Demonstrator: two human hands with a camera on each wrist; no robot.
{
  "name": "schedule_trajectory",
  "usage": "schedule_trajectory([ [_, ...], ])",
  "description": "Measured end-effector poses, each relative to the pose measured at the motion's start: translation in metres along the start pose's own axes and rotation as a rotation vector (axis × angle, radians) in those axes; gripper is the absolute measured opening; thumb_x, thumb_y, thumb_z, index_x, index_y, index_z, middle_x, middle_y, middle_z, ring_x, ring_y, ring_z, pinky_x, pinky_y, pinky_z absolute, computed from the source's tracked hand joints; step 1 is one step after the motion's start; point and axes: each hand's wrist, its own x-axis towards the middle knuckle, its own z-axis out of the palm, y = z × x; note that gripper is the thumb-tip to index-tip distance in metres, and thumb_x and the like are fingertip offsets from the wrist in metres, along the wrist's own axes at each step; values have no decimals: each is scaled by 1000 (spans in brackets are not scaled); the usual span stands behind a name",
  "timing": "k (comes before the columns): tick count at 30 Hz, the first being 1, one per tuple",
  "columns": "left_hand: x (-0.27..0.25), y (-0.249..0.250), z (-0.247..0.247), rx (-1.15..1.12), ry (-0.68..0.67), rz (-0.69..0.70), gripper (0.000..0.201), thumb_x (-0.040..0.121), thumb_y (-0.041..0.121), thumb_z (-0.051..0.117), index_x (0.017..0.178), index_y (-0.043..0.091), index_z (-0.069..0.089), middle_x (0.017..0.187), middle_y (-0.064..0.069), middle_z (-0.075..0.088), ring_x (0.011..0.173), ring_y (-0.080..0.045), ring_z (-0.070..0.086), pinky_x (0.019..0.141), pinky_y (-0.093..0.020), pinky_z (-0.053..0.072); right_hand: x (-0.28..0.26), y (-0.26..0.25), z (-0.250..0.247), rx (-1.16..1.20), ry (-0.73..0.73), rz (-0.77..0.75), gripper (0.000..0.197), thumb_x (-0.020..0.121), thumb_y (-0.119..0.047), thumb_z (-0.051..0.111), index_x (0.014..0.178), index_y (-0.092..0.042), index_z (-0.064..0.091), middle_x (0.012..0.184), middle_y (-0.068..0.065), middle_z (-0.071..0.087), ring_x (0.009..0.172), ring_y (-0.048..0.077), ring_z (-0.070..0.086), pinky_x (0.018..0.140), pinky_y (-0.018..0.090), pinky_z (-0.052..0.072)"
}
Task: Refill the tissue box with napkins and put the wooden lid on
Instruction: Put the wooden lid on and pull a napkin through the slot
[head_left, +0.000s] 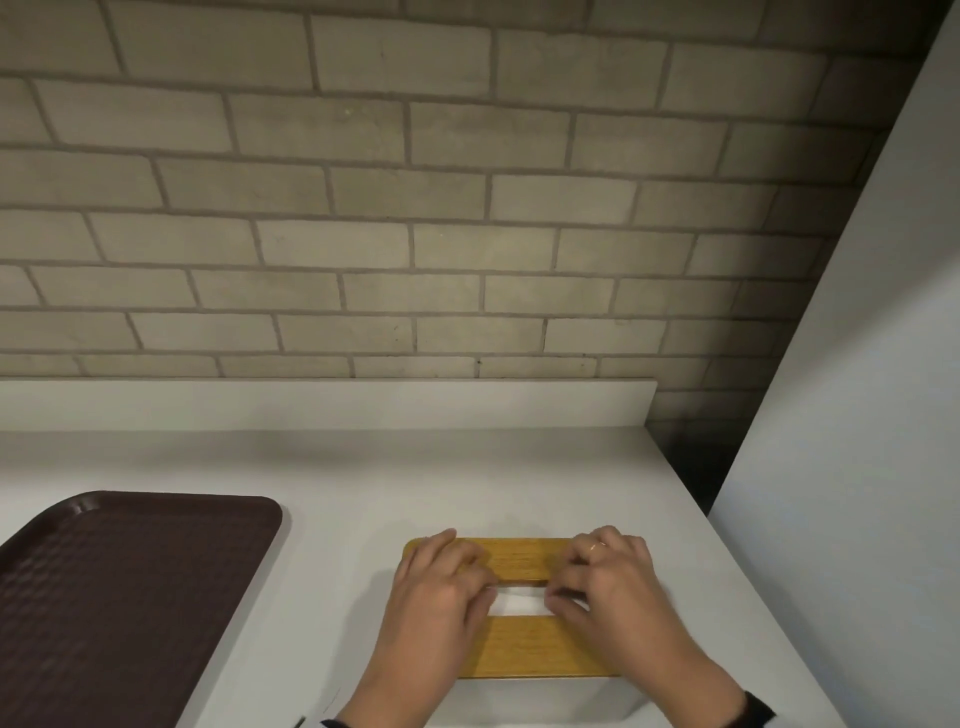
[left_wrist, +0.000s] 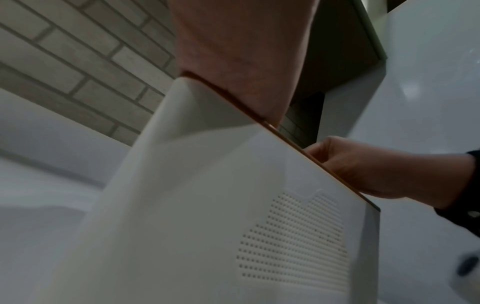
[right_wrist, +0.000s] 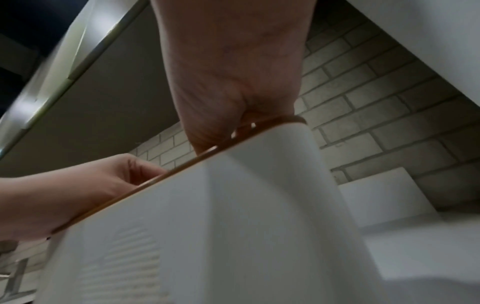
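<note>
Now wooden lid (head_left: 524, 561) flat on box (left_wrist: 207, 205), long axis L-R.

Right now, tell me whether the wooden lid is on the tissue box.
On. The wooden lid lies flat across the white tissue box, white napkin visible in its slot.

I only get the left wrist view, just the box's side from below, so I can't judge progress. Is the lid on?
Observer: Yes. The head view shows the lid lying flat on the box, with the left hand and right hand resting on top.
Operator: Any napkin showing?
Observer: White napkin shows in the lid's slot, between the two hands.
Operator: Anything else nearby?
Observer: A brown tray lies on the counter left of the box, apart from it.
</note>
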Motion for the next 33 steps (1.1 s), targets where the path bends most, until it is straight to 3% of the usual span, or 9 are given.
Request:
schedule_trajectory([
  [6,2,-4,2,49,5,64,27,74,42,47,65,34,72,83,20,69,100,-6,46,84,-18,38,19,-6,-11,-155,-200,-113,22,87,-31,55,94,-26,75,89,-6,68,85,12,40,77,29,21],
  [12,9,-2,-7,151,-94,110,14,67,44,61,62,40,72,88,21,70,103,-13,62,83,-28,53,26,-7,-8,-164,-265,-157,29,89,-16,44,82,-14,72,83,5,69,78,18,46,79,27,28],
  [14,22,4,-16,233,-241,157,12,70,39,65,74,38,76,105,15,70,118,-23,58,100,-39,41,26,-4,-9,-136,-270,-178,30,90,-17,42,81,-13,71,81,7,68,80,20,52,83,27,34],
  [16,34,9,-20,295,-424,199,22,86,35,58,99,29,75,135,6,56,141,-24,29,116,-44,11,25,-1,-9,-91,-282,-192,30,89,-18,42,78,-13,69,78,6,66,76,19,51,85,27,40],
  [19,47,11,-17,447,-532,294,24,89,31,55,101,21,74,146,0,45,145,-24,15,117,-44,-6,27,3,-6,-39,-290,-193,29,88,-22,45,77,-17,71,74,2,67,71,16,50,85,31,46],
  [23,51,13,-8,527,-522,406,18,86,18,59,91,14,75,140,-4,50,140,-27,26,118,-45,4,27,6,-1,-12,-265,-177,22,86,-23,51,77,-19,70,74,1,67,69,14,48,82,33,49],
  [28,48,7,-8,452,-486,469,8,64,23,74,71,27,76,108,10,68,114,-17,58,104,-34,41,24,5,-1,46,-222,-157,23,85,-25,51,72,-18,70,72,3,68,64,13,39,77,29,43],
  [31,44,13,-14,380,-368,511,18,63,37,64,78,38,74,91,26,65,98,2,45,91,-9,39,22,4,3,88,-153,-99,28,83,-32,47,78,-20,72,74,1,70,70,16,53,78,26,43],
  [33,42,13,-14,367,-330,500,20,71,37,52,78,37,71,87,26,61,92,1,38,87,-11,38,20,-1,8,107,-108,-52,30,77,-34,46,76,-23,74,70,-2,71,68,14,58,74,22,42],
])
